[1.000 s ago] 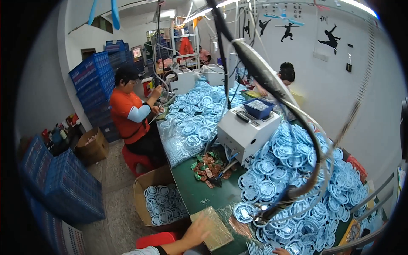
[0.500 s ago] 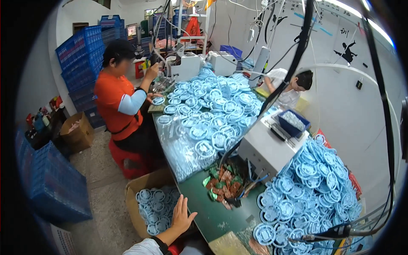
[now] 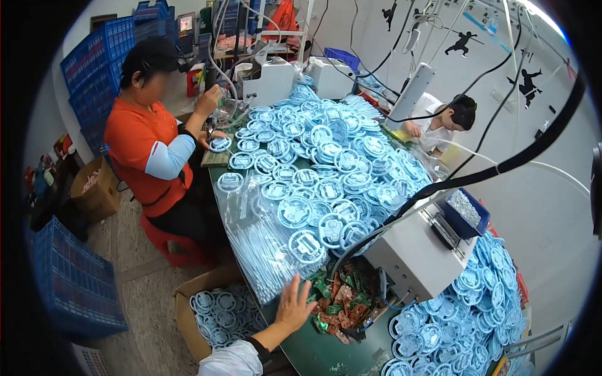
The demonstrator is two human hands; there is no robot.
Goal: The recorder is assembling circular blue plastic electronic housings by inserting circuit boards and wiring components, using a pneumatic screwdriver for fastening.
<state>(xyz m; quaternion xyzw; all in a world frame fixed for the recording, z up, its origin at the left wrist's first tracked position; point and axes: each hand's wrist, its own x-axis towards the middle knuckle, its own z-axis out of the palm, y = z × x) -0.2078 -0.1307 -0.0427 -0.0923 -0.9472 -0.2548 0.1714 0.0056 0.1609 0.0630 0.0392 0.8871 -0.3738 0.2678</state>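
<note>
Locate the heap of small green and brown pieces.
In the head view's lower middle, the heap lies on the green table between the left hand and the pale grey boxy machine.

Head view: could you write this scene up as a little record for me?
Left hand: open, near the bag of light-blue rods and green-and-brown pieces
Right hand: not in view
Table: green, heaped with round light-blue parts
Grey machine: small blue tray on top
Beside table: open cardboard box of round parts
Co-workers: one in orange, one in white
</note>
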